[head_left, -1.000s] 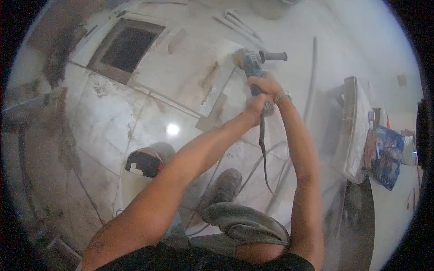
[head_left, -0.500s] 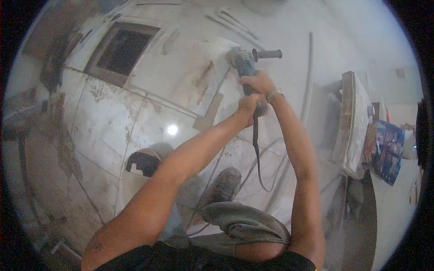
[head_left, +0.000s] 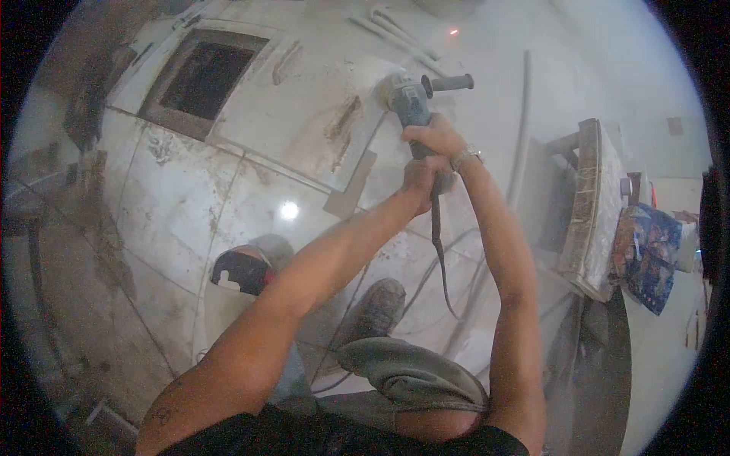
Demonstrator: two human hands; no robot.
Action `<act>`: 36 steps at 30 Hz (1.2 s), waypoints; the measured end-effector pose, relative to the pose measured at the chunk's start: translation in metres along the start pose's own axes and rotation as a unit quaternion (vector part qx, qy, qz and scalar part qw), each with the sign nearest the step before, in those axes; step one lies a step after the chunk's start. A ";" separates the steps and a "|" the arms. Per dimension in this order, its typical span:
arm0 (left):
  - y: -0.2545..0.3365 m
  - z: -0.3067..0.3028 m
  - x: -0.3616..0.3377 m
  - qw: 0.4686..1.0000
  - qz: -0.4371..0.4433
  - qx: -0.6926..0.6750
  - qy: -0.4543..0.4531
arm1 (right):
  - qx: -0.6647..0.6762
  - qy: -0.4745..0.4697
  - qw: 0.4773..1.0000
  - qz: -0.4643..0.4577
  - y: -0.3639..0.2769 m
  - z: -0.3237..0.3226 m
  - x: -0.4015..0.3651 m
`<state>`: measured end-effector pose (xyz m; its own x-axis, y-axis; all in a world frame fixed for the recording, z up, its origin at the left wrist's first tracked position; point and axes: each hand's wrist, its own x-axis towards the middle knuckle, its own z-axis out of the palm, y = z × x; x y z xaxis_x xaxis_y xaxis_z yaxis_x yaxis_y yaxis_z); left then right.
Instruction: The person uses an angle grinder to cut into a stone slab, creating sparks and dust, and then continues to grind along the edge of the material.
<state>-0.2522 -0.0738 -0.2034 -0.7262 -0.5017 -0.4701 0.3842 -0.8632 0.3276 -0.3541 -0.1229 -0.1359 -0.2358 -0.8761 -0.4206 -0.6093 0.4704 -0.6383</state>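
Observation:
Both my hands are wrapped round an angle grinder, which is tilted with its head toward the floor. My right hand, with a metal watch at the wrist, is closed on the middle of the body. Behind it, my left hand is closed round the rear end, where the power cord trails down. Nobody grips the side handle, which sticks out to the right. The grinder's head meets a pale slab near a straight cut line, and haze blurs the disc.
A square dark opening lies in the floor at upper left. Long thin bars and a pale pipe rest beyond the grinder. A dusty slab-like stack stands on the right beside a blue bag. My shoe is close below.
An orange spark now shows beyond the grinder. The grinder's head has shifted slightly up in view, and the haze over the floor has changed a little. Both hands keep their grip.

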 end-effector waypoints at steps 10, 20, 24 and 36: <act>0.026 0.004 0.030 0.999 -0.017 0.000 -0.043 | -0.029 0.048 0.998 0.014 -0.004 -0.010 0.026; 0.018 0.005 -0.018 0.995 -0.020 0.089 0.037 | 0.006 0.030 0.999 0.041 -0.003 0.006 -0.007; 0.011 0.002 -0.015 0.999 0.007 0.025 0.037 | 0.027 0.017 0.999 0.011 0.019 0.010 0.013; 0.007 0.007 -0.018 0.998 0.012 0.044 0.031 | -0.038 0.012 0.999 0.000 0.002 0.004 -0.001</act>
<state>-0.2401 -0.0705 -0.1865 -0.6794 -0.5265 -0.5111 0.3464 -0.8441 0.4092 -0.3520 -0.1212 -0.1393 -0.2539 -0.8785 -0.4047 -0.6644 0.4625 -0.5871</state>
